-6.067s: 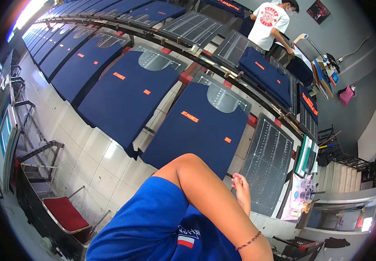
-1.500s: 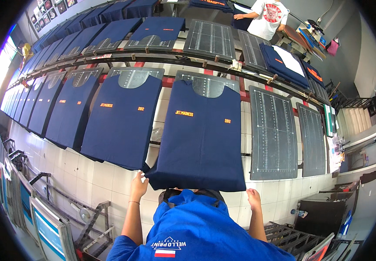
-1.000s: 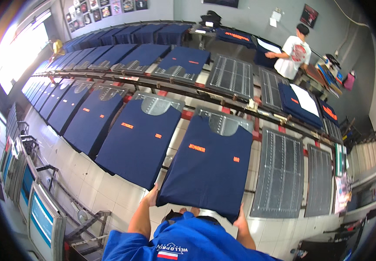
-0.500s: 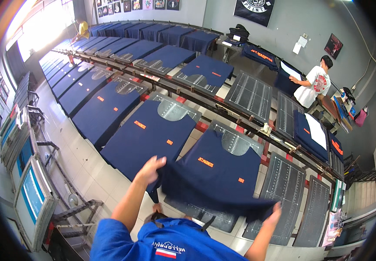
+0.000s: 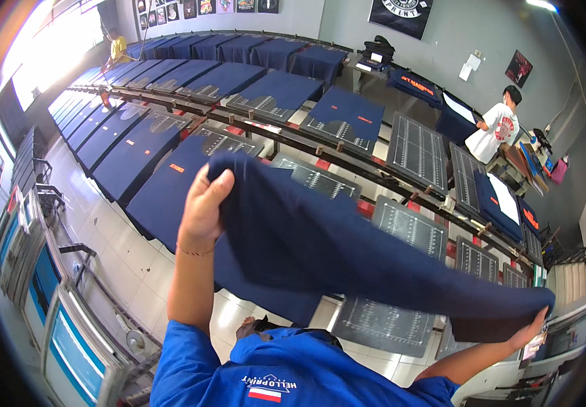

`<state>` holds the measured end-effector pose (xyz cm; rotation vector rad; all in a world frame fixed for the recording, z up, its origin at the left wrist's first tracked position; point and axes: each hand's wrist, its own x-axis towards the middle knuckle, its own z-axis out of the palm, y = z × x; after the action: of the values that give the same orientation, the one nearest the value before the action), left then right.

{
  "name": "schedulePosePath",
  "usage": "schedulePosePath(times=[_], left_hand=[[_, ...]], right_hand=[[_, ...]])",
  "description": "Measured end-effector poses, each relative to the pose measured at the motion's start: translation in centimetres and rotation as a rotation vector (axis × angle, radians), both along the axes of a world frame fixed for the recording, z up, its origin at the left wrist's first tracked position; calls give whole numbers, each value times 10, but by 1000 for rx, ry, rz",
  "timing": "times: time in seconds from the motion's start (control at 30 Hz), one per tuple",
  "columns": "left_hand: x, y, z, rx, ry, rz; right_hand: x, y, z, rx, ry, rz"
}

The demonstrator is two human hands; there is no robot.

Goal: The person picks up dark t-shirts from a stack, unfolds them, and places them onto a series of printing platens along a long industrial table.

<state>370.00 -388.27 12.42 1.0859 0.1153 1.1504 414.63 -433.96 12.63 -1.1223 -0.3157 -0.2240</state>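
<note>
A navy T-shirt (image 5: 347, 247) is stretched in the air between my two hands, sagging a little along its length. My left hand (image 5: 206, 203) is closed on its upper left end, thumb over the cloth. My right hand (image 5: 529, 329), far out at the right, grips the other end; its fingers are partly hidden by the fabric. Under the raised shirt lies a dark, ruled printing board (image 5: 388, 329), partly covered from view. On the board to its left rests another navy T-shirt (image 5: 164, 197) with small orange print.
Long rows of boards carry more navy shirts (image 5: 282, 91). Bare ruled boards (image 5: 418, 152) stand ahead and at the right. Framed screens (image 5: 76, 342) lean on a rack at the left. A person in white (image 5: 496, 129) works far right, another in yellow (image 5: 118, 49) far left.
Both hands have risen and spread apart, lifting the T-shirt off its board. The shirt's orange print is out of sight now, and the view has shifted slightly.
</note>
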Motion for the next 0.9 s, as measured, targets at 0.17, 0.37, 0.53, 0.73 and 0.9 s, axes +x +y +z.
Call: schedulePosePath(times=[0.17, 0.37, 0.53, 0.73, 0.9], left_hand=[[-39, 65, 46, -131, 200, 70], [-67, 244, -38, -188, 432, 3], [-60, 251, 29, -322, 112, -136], [-113, 187, 53, -161, 39, -28], [-160, 130, -28, -339, 327, 227]], right_hand=[[-113, 147, 39, -307, 4, 311], [-81, 271, -40, -273, 263, 496], [-111, 309, 25, -2, 362, 728], [-155, 266, 54, -22, 209, 565], [-202, 214, -29, -294, 324, 166]])
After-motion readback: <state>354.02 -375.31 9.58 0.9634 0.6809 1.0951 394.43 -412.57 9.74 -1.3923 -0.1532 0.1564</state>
